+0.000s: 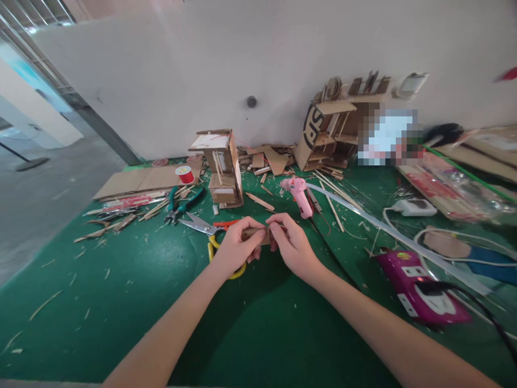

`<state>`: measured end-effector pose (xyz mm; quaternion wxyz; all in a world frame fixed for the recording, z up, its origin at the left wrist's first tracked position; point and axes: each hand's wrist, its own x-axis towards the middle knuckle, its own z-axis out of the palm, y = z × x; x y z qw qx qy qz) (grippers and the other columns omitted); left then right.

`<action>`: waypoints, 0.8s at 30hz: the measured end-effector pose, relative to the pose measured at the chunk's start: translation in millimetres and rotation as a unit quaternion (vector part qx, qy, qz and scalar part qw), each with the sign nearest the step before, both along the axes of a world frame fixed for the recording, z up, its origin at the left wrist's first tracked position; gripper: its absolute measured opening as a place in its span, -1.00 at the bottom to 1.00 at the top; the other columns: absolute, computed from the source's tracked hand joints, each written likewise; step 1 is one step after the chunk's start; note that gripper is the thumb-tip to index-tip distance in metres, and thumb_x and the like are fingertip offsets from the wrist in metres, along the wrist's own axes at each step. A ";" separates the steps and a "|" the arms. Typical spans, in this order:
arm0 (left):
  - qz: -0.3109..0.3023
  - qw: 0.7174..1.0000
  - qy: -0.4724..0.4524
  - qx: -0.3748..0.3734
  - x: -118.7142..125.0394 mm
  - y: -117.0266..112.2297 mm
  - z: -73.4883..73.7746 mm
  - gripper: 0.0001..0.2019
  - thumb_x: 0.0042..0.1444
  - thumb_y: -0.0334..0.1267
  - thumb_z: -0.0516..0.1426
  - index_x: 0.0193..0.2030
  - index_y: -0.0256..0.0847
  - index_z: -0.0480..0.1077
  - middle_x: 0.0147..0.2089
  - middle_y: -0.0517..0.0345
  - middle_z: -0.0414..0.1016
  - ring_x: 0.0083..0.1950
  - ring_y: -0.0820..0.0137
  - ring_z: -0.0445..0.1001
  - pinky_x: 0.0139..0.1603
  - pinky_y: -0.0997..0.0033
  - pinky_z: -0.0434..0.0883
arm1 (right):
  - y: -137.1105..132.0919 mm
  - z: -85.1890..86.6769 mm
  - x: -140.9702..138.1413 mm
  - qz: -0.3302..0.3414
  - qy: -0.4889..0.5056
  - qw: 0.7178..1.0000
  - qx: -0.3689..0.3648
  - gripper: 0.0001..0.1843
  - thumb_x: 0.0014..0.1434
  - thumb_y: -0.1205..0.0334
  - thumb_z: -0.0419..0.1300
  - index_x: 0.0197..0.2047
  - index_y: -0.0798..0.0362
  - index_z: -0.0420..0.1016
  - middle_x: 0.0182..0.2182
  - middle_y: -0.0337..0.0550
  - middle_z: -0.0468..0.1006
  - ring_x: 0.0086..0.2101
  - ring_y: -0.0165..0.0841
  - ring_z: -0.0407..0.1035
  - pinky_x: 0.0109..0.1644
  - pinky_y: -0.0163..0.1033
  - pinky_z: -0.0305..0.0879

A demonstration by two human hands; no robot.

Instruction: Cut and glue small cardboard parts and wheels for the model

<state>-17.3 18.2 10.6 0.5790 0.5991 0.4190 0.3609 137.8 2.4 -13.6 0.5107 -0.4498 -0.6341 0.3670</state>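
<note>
My left hand (238, 245) and my right hand (294, 242) meet over the green table, fingers pinched together. Between them is a small strip of brown cardboard (265, 238), mostly covered by the fingers. Both thumbs press on its near face. Under and beside my left hand lie scissors (204, 225) with yellow handles, blades pointing left. Something orange-red (225, 223) shows just behind that hand. A pink hot glue gun (301, 198) stands beyond my right hand, its black cord running toward me. A pencil-like wooden stick (260, 201) lies behind the hands.
A small cardboard structure (224, 167) stands at centre back, and a larger cardboard shelf (323, 132) leans near the wall. Green-handled pliers (182, 203) and a red thread spool (184, 174) are left. A purple power strip (420, 288) with cables sits right. Wood slivers litter the green tabletop (133, 302).
</note>
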 end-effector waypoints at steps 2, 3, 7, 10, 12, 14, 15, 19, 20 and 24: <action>0.024 1.000 -0.014 0.005 -0.8 1.6 -2.0 -0.86 0.15 -0.19 0.14 -0.29 -0.20 0.32 -0.67 0.37 0.27 -0.67 0.57 0.25 -0.70 0.65 0.09 | -1.1 0.3 0.6 0.002 -0.017 1.000 0.005 -0.85 0.35 0.18 -0.04 -0.12 0.00 0.29 -0.53 -0.33 0.33 -0.54 -0.41 0.32 -0.44 -0.27 0.29; 0.037 0.999 -0.021 0.006 -1.2 2.6 -3.1 -0.87 0.14 -0.20 0.15 -0.32 -0.20 0.32 -0.67 0.38 0.27 -0.67 0.57 0.26 -0.70 0.65 0.10 | -1.5 0.5 1.2 0.001 -0.036 0.999 0.015 -0.86 0.34 0.19 -0.02 -0.11 0.01 0.30 -0.51 -0.30 0.35 -0.52 -0.40 0.33 -0.43 -0.27 0.30; 0.067 0.997 -0.045 0.006 -3.0 5.9 -6.3 -0.87 0.11 -0.23 0.16 -0.36 -0.21 0.32 -0.63 0.35 0.31 -0.66 0.58 0.27 -0.65 0.62 0.18 | -2.3 0.0 2.1 -0.001 -0.100 0.994 0.049 -0.86 0.32 0.22 0.01 -0.09 0.02 0.32 -0.37 -0.19 0.42 -0.47 -0.40 0.33 -0.40 -0.26 0.30; 0.074 0.996 -0.046 0.017 -3.8 6.9 -7.0 -0.89 0.11 -0.23 0.16 -0.34 -0.22 0.34 -0.62 0.34 0.33 -0.66 0.58 0.27 -0.64 0.61 0.19 | -2.1 -1.8 0.1 -0.006 -0.125 0.990 0.067 -0.86 0.32 0.23 0.02 -0.10 0.02 0.33 -0.32 -0.15 0.46 -0.43 -0.39 0.34 -0.37 -0.27 0.31; 0.074 0.996 -0.042 0.024 -3.9 6.9 -6.9 -0.89 0.12 -0.24 0.15 -0.34 -0.22 0.34 -0.62 0.35 0.32 -0.66 0.58 0.27 -0.63 0.60 0.20 | -2.5 -0.2 -0.6 -0.015 -0.142 0.987 0.074 -0.86 0.31 0.24 0.02 -0.09 0.03 0.33 -0.31 -0.14 0.48 -0.42 -0.39 0.36 -0.35 -0.28 0.32; 0.070 0.996 -0.041 0.027 -3.8 6.4 -6.2 -0.89 0.12 -0.25 0.15 -0.35 -0.22 0.32 -0.61 0.34 0.32 -0.65 0.59 0.26 -0.63 0.60 0.20 | -3.7 7.1 2.4 -0.045 -0.194 0.977 0.078 -0.84 0.31 0.24 0.01 -0.07 0.04 0.33 -0.29 -0.12 0.51 -0.41 -0.37 0.39 -0.35 -0.28 0.32; 0.065 0.997 -0.042 0.026 -3.7 6.1 -5.5 -0.88 0.12 -0.24 0.15 -0.35 -0.22 0.31 -0.60 0.33 0.33 -0.64 0.59 0.26 -0.63 0.60 0.19 | -4.7 13.3 6.1 -0.067 -0.248 0.963 0.078 -0.83 0.31 0.23 0.00 -0.08 0.04 0.35 -0.29 -0.10 0.53 -0.41 -0.36 0.41 -0.37 -0.27 0.30; 0.046 0.997 -0.059 0.011 -3.8 5.4 -2.3 -0.84 0.12 -0.19 0.16 -0.30 -0.24 0.32 -0.42 0.18 0.50 -0.62 0.62 0.21 -0.66 0.62 0.11 | -9.6 45.8 34.0 -0.144 -0.532 0.835 -0.009 -0.73 0.29 0.13 0.03 -0.36 0.05 0.42 -0.45 -0.02 0.54 -0.51 -0.23 0.44 -0.51 -0.23 0.15; 0.046 0.997 -0.062 0.014 -4.2 5.6 -1.8 -0.84 0.12 -0.19 0.17 -0.29 -0.24 0.32 -0.35 0.13 0.53 -0.61 0.63 0.20 -0.66 0.61 0.11 | -10.1 52.3 42.4 -0.153 -0.563 0.811 -0.053 -0.69 0.29 0.08 0.03 -0.39 0.05 0.42 -0.51 -0.03 0.52 -0.56 -0.22 0.42 -0.54 -0.22 0.13; 0.053 0.996 -0.059 0.045 -7.5 7.7 -0.2 -0.86 0.12 -0.23 0.16 -0.26 -0.25 0.33 -0.27 0.08 0.55 -0.60 0.62 0.23 -0.64 0.57 0.18 | -3.3 59.3 65.9 -0.194 -0.580 0.782 -0.121 -0.55 0.27 -0.11 0.02 -0.39 0.09 0.45 -0.49 0.09 0.53 -0.53 -0.13 0.45 -0.54 -0.18 0.17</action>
